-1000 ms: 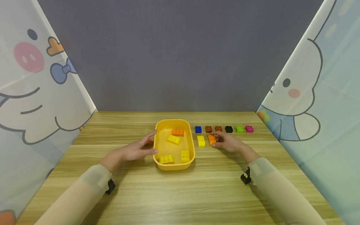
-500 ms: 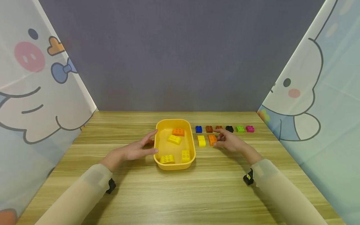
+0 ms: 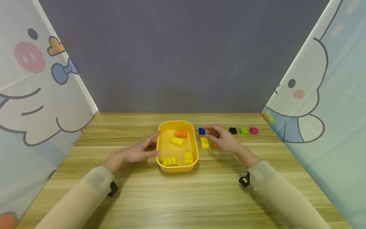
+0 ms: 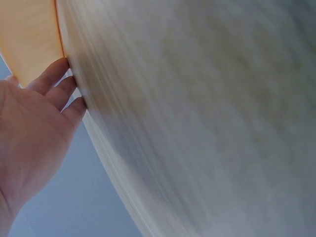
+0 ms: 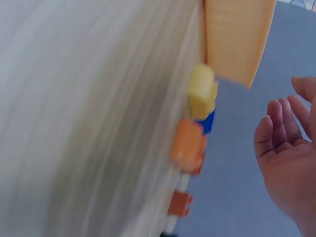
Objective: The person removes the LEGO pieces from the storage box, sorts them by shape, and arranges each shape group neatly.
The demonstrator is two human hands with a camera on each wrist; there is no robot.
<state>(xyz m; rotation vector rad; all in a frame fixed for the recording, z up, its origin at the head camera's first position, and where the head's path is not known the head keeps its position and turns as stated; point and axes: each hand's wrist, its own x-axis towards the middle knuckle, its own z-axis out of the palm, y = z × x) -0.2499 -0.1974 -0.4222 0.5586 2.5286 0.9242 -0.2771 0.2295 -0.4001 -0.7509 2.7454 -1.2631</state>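
Note:
My left hand (image 3: 132, 154) lies at the left side of a yellow plastic tub (image 3: 177, 169), thumb and fingers spread along its wall. In the left wrist view its fingertips meet the tabletop. My right hand (image 3: 224, 140) hovers above toy building bricks right of the tub, holding nothing, its fingers loosely bent in the right wrist view. Its fingertips overlap the edge of a blue brick (image 3: 201, 131) in the head view. Below them lie a yellow curved brick (image 3: 204, 143) and an orange curved brick (image 5: 186, 143), partly covered by the hand. Brown bricks (image 5: 178, 203) are mostly hidden behind it.
Inside the tub lie an orange brick (image 3: 181, 134) and several yellow bricks (image 3: 177, 142). Further right in the back row sit a black brick (image 3: 233, 130), a lime green brick (image 3: 243, 130) and a magenta brick (image 3: 254, 130). A grey panel (image 3: 180, 63) stands behind the table.
My right hand has left the orange curved brick, lifted and moved left toward the blue brick. The left hand and the tub have stayed in place.

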